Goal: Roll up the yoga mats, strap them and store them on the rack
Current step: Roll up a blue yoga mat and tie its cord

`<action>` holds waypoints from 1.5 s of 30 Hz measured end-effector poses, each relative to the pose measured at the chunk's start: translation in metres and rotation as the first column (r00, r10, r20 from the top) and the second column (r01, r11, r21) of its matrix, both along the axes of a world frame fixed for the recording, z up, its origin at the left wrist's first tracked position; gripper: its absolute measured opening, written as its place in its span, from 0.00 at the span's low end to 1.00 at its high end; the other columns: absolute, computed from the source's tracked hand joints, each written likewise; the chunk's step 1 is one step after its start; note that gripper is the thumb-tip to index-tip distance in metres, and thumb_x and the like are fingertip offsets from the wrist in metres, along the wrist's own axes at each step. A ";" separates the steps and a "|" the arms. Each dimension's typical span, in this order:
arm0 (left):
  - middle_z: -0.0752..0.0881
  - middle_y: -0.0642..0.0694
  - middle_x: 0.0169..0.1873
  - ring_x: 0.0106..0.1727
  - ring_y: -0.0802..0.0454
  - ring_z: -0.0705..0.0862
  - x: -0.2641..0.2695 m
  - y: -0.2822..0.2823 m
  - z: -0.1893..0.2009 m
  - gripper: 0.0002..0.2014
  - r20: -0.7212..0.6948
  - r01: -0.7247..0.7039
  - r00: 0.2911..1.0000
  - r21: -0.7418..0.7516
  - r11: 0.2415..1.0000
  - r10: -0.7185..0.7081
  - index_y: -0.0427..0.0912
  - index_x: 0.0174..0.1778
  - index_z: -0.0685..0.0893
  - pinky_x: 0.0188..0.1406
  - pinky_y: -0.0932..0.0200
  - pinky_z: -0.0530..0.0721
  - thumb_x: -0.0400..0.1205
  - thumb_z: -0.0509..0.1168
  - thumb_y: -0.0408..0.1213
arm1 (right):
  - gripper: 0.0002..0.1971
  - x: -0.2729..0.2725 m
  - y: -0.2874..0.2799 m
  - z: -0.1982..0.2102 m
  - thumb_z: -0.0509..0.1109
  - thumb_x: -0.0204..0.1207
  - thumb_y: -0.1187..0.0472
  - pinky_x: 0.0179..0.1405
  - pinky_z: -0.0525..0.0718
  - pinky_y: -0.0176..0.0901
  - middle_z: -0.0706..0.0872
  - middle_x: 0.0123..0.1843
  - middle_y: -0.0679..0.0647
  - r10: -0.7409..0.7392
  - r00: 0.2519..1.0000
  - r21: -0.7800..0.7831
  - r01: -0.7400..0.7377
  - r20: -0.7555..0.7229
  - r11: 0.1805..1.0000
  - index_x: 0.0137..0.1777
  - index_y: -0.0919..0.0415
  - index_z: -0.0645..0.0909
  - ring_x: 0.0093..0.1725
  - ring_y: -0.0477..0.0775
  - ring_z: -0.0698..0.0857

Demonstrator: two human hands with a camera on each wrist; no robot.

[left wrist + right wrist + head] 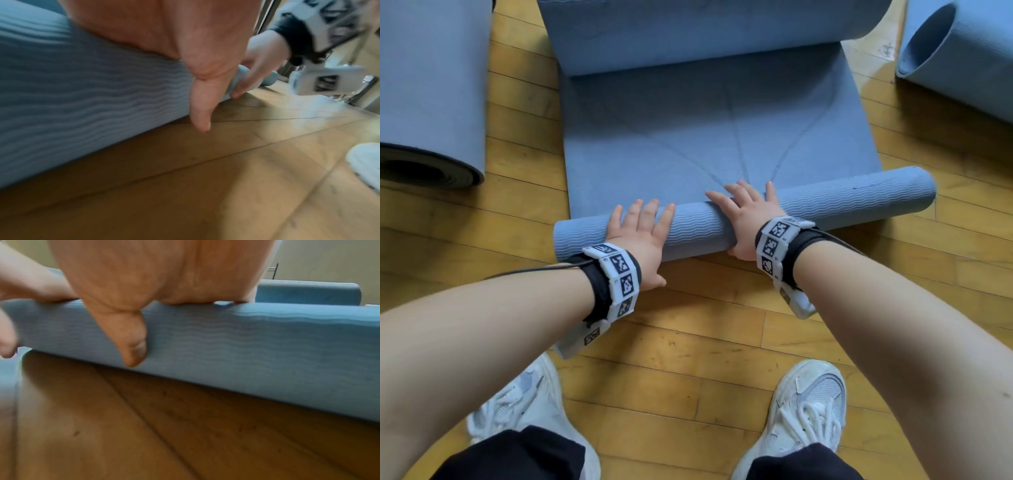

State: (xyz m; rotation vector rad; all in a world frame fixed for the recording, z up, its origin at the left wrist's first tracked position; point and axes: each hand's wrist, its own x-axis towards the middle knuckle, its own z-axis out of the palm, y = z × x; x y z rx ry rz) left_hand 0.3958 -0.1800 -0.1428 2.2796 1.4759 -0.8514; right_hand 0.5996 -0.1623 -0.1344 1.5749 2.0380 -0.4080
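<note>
Pressing flat, straight-fingered left hand (642,229) and right hand (748,214) on the rolled mat (842,202), we push far: its axis runs left-right, unrolled length lying beyond on the floor (705,325).

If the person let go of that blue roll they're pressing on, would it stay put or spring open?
The roll would probably loosen: both the left hand and right hand press flat on it, and no strap shows. The mat looks soft and bendy, since it curls at its far end too. Its wavy ribbing likely grips the wooden floor, so sliding seems unlikely.
</note>
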 end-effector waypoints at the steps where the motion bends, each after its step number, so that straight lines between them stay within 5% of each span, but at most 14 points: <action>1: 0.38 0.42 0.83 0.84 0.41 0.38 0.000 0.001 0.000 0.60 -0.009 0.002 1.000 0.005 1.000 -0.002 0.47 0.80 0.26 0.81 0.38 0.38 0.74 0.70 0.61 | 0.51 -0.001 -0.006 0.000 0.72 0.72 0.45 0.78 0.41 0.75 0.46 0.85 0.54 0.014 1.000 0.023 -0.014 0.007 1.000 0.83 0.43 0.36 0.85 0.58 0.43; 9: 0.47 0.43 0.84 0.84 0.40 0.40 -0.001 0.029 0.003 0.58 0.008 -0.006 1.000 0.045 0.999 0.006 0.50 0.82 0.32 0.80 0.35 0.39 0.73 0.72 0.58 | 0.53 0.003 -0.022 -0.004 0.69 0.77 0.45 0.78 0.34 0.72 0.31 0.85 0.57 -0.059 0.997 0.112 0.053 0.051 0.992 0.80 0.43 0.25 0.83 0.65 0.31; 19: 0.35 0.41 0.83 0.83 0.42 0.35 -0.005 0.003 0.004 0.51 0.030 -0.049 0.999 0.108 0.993 0.046 0.51 0.80 0.27 0.80 0.36 0.35 0.79 0.61 0.60 | 0.58 -0.003 0.009 -0.002 0.75 0.71 0.43 0.80 0.38 0.71 0.31 0.85 0.57 -0.083 0.994 0.037 0.080 0.078 0.996 0.82 0.41 0.28 0.83 0.65 0.32; 25: 0.35 0.42 0.83 0.84 0.42 0.37 -0.010 0.016 -0.005 0.56 0.015 -0.026 1.000 0.139 0.990 0.024 0.52 0.80 0.25 0.80 0.37 0.37 0.76 0.66 0.60 | 0.62 -0.007 0.024 0.000 0.78 0.69 0.43 0.79 0.37 0.71 0.29 0.84 0.57 -0.157 0.985 0.020 0.156 0.066 0.988 0.82 0.43 0.27 0.83 0.65 0.30; 29: 0.41 0.43 0.83 0.84 0.41 0.43 -0.012 0.031 -0.006 0.56 0.005 -0.020 1.000 0.143 0.990 0.020 0.54 0.80 0.28 0.81 0.38 0.42 0.76 0.69 0.56 | 0.61 0.006 0.029 0.002 0.78 0.69 0.52 0.79 0.37 0.72 0.38 0.86 0.55 -0.178 0.977 0.034 0.175 0.113 0.984 0.82 0.45 0.28 0.84 0.63 0.34; 32: 0.49 0.42 0.82 0.80 0.40 0.56 -0.014 0.045 -0.006 0.54 -0.006 0.010 1.000 0.175 0.985 -0.009 0.55 0.82 0.32 0.78 0.43 0.55 0.76 0.70 0.53 | 0.52 0.013 0.033 0.007 0.74 0.72 0.61 0.81 0.43 0.68 0.50 0.85 0.54 -0.150 0.984 0.072 0.143 0.100 0.987 0.84 0.47 0.38 0.85 0.60 0.45; 38: 0.66 0.48 0.74 0.67 0.44 0.73 -0.019 0.058 0.008 0.49 0.016 0.073 0.997 0.158 0.985 -0.077 0.58 0.81 0.42 0.63 0.47 0.70 0.73 0.72 0.49 | 0.45 0.015 0.032 0.010 0.74 0.68 0.58 0.77 0.61 0.65 0.70 0.73 0.53 -0.076 0.994 0.161 0.062 0.083 0.985 0.81 0.50 0.52 0.74 0.58 0.68; 45: 0.70 0.49 0.68 0.60 0.45 0.76 -0.022 0.027 0.020 0.50 0.003 0.219 0.976 0.022 0.975 -0.219 0.57 0.79 0.40 0.58 0.49 0.76 0.72 0.70 0.50 | 0.39 0.025 -0.013 0.018 0.72 0.70 0.53 0.70 0.70 0.61 0.73 0.71 0.51 0.007 0.998 0.073 -0.012 0.066 0.997 0.78 0.50 0.55 0.70 0.57 0.74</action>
